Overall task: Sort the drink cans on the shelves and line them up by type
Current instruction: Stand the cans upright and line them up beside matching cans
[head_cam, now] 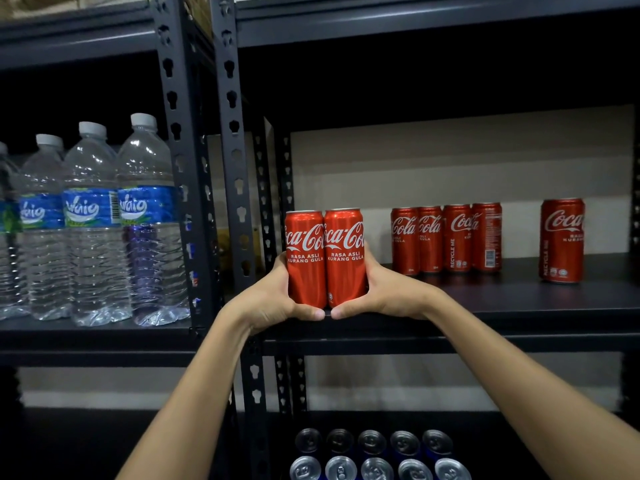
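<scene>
Hands, left hand [277, 292] and right hand [384, 289], grip two red cans [325, 258] beside four shelved cans [446, 237].

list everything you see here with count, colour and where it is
held cola cans: 2, red, side by side at the front left of the middle shelf
row of cola cans: 4, red, further back on that shelf
lone cola can: 1, red, at the right of the shelf
water bottles: at least 4, clear with blue labels, left rack
silver-topped cans: 10 visible, blue sides, lower shelf
shelving: dark metal racks
left hand: grips the left held can
right hand: grips the right held can
</scene>
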